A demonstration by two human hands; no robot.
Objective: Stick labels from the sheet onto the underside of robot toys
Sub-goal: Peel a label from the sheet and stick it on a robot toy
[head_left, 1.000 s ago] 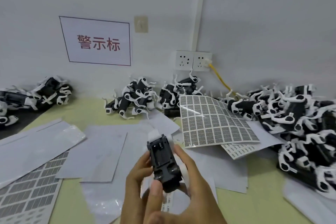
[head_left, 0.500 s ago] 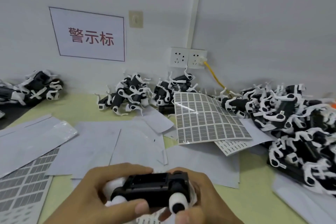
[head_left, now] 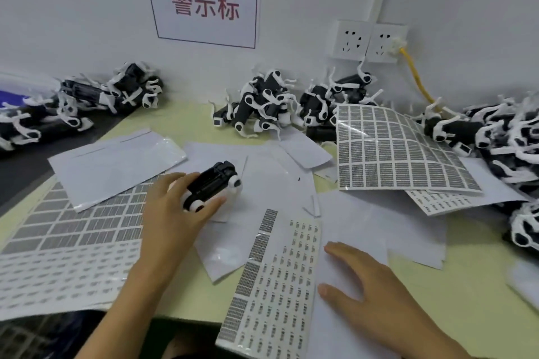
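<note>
Resting flat on the blank paper (head_left: 344, 326) at the near edge, my right hand (head_left: 376, 297) is now empty, its fingers spread and relaxed just beside the label sheet (head_left: 280, 280). Half a second ago both my hands were cupping the toy close to my chest; now the right one is free and lying next to the small labels, which I am reading as getting ready to peel one off.

My left hand (head_left: 175, 213) is reaching further out over the papers and is gripping the toy (head_left: 211, 183), fingers curled round its black body with the thumb under the white wheel. The toy is tilted on its side, its ribbed underside turned up and toward me, over a loose white sheet. That is the face I am needing for the label, so the turn from a second ago, when I was holding it upright, is looking finished. I cannot tell whether a label is already on it.

Beyond the toy, a bigger sheet (head_left: 390, 148) of grey labels is curling up against the right pile (head_left: 507, 143) of toys. More toys (head_left: 262, 102) are lying along the wall under the sign (head_left: 204, 3), and another heap (head_left: 87, 96) is sitting far left.
</note>
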